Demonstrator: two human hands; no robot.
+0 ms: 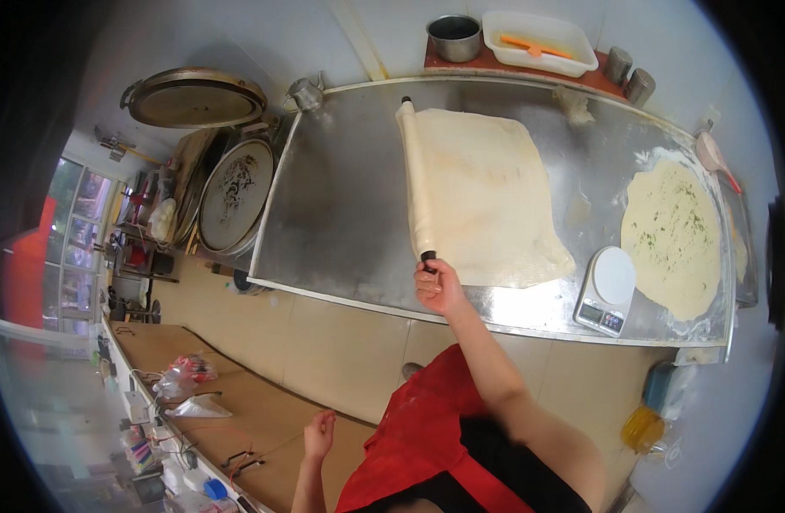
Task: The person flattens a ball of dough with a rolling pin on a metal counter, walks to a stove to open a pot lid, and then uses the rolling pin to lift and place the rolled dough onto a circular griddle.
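A large sheet of dough (485,199) lies on the metal worktable (341,192), its left edge wrapped around a rolling pin (429,256) with dark ends. My right hand (438,285) grips the near end of that pin; the far end rests free toward the wall. Low in the view, away from the table, my left hand (320,431) hangs over the floor side with its fingers curled and nothing visible in it. At the table's right lies a second, rounded dough sheet (671,237) sprinkled with green bits, and a white kitchen scale (605,292) stands beside it.
Along the back, a red shelf (469,66) holds a metal pot (455,38), a white plastic tub (540,45) and metal canisters. A metal kettle (306,95) sits at the table's back left corner. Round griddles (236,195) stand left. Brown cabinets (258,410) run behind.
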